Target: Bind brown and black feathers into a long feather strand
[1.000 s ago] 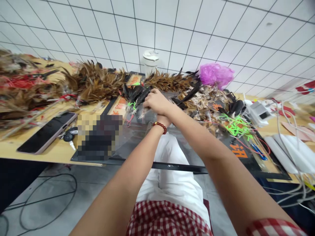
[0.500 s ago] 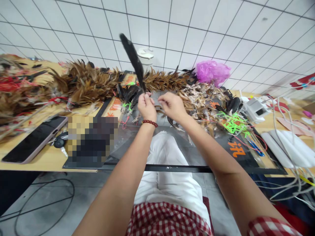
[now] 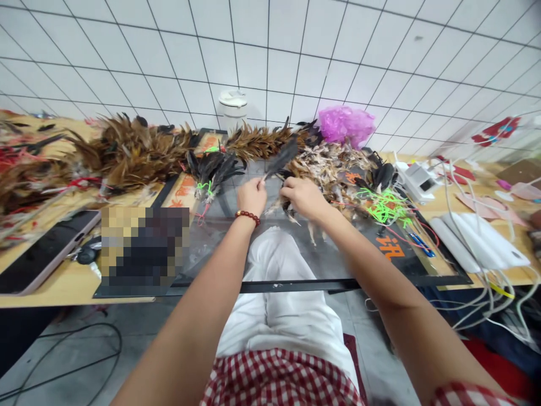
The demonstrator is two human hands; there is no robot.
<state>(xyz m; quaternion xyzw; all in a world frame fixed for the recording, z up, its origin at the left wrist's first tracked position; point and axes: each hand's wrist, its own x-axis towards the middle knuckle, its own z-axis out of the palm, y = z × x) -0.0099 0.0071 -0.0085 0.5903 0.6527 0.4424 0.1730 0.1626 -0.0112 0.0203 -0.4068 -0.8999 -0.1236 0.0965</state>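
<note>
My left hand (image 3: pixel 252 195), with a red bead bracelet at the wrist, pinches the quill of a long black feather (image 3: pixel 280 160) that leans up and to the right. My right hand (image 3: pixel 303 198) is closed beside it, fingertips at the loose brown and black feathers (image 3: pixel 333 169) heaped on the glass sheet (image 3: pixel 220 237); what it grips is too small to make out. A bundle of black feathers tied with green cord (image 3: pixel 209 172) lies just left of my left hand.
Brown feather bundles (image 3: pixel 127 149) line the back of the table. A phone (image 3: pixel 40 251) and keys lie at left. A white lidded cup (image 3: pixel 233 110) and a pink plastic bag (image 3: pixel 345 125) stand at the back. Green cords (image 3: pixel 384 204), cables and white paper (image 3: pixel 482 242) lie at right.
The black feather in my left hand has tipped from upright and leftward down to a low rightward lean. My right hand has dropped onto the loose feather heap.
</note>
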